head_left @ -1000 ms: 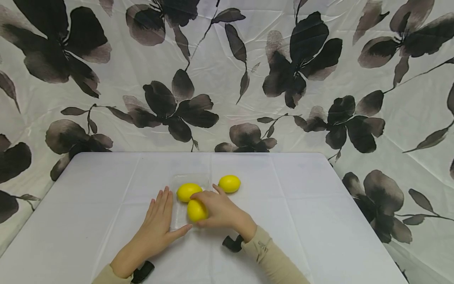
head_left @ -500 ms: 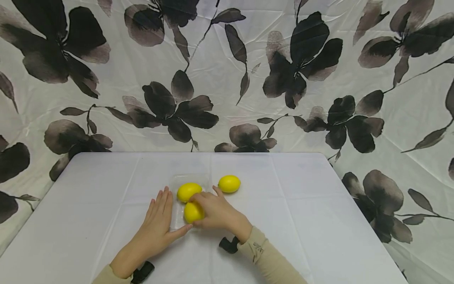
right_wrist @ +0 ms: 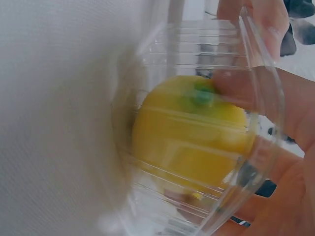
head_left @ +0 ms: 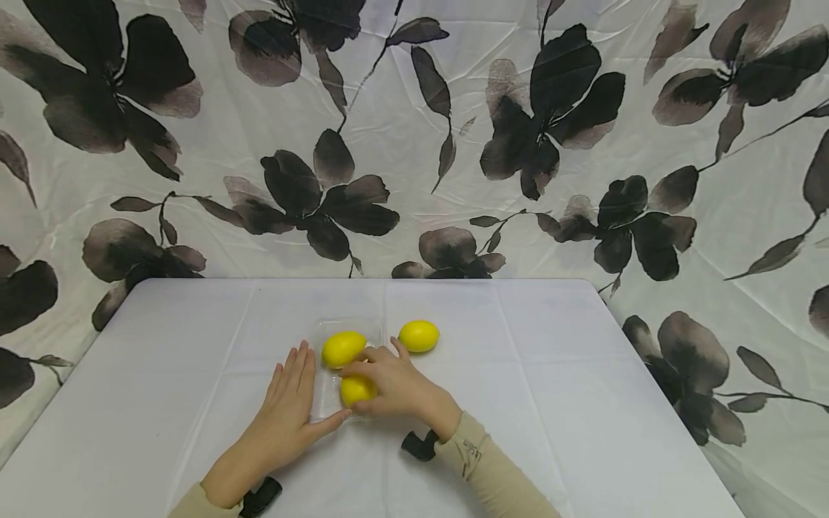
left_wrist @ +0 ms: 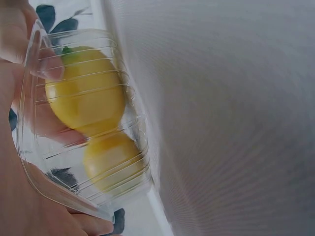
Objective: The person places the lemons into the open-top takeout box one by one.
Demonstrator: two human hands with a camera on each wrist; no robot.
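Observation:
A clear ridged plastic container point(head_left: 324, 403) stands on the table with two yellow lemons in it. The far lemon point(head_left: 344, 349) lies toward the container's back. My right hand point(head_left: 404, 387) reaches in and grips the near lemon point(head_left: 358, 391) between thumb and fingers; its green-tipped end shows through the wall in the right wrist view. Along the container's left side, my left hand point(head_left: 285, 414) rests with straight fingers, its thumb spread at the front corner. A third lemon point(head_left: 419, 336) lies outside, right of the container, beyond my right hand.
White cloth covers the table point(head_left: 518, 403), whose far edge meets a floral backdrop point(head_left: 447, 144). Black wrist devices point(head_left: 419, 446) sit beneath both sleeves, close to the tabletop.
My right hand has shifted slightly left with the near lemon, which now shows less between the fingers. The far lemon has tilted slightly. My left hand stays put.

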